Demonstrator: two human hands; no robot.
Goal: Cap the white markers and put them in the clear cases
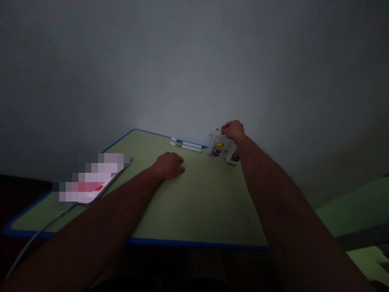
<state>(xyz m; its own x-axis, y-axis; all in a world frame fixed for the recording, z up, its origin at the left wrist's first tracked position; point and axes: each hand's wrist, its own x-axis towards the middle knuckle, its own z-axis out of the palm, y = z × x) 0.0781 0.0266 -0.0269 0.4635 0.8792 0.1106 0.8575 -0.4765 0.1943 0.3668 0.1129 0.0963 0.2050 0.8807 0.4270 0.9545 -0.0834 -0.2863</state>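
Observation:
My right hand point(233, 130) reaches to the far edge of the green table point(194, 202) and pinches the top of a clear plastic packet point(216, 145) with a yellow and red label, standing against the wall. More small items point(232, 159) lie just right of the packet, partly hidden by my wrist. My left hand point(169, 164) rests palm down on the tabletop, fingers loosely together, holding nothing. Two white pens point(186, 145) lie side by side by the wall, a little beyond my left hand.
A phone or tablet point(91, 178) with a white cable point(33, 239) lies at the table's left edge. The table has a blue rim point(194, 243). A second green surface point(352, 211) stands to the right. A plain wall closes the far side. The room is dim.

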